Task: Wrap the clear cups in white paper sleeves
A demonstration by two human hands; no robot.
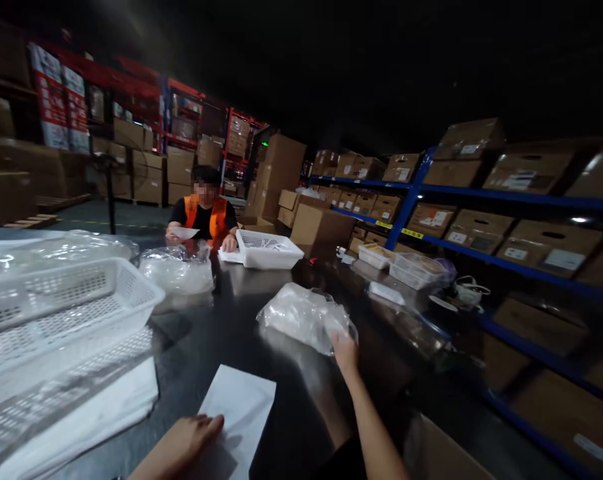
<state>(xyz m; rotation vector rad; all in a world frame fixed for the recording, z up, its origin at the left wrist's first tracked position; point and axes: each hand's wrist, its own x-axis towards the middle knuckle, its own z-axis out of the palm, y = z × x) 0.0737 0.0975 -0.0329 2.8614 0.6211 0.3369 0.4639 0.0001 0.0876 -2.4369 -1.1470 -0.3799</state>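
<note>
My left hand is closed on the left side of a white paper sheet or envelope, low over the dark table. Its thumb lies on top of the paper; the other fingers are partly hidden. My right hand reaches forward to the near right end of a clear plastic bag that holds whitish, translucent contents. The fingertips are blurred and partly lost in the plastic, but they appear to grip it. What exactly fills the bag cannot be made out.
White perforated baskets stand at left beside another clear bag. Across the dark table, a person in an orange vest holds paper near a white basket. Plastic containers line the right edge; blue shelving holds cartons.
</note>
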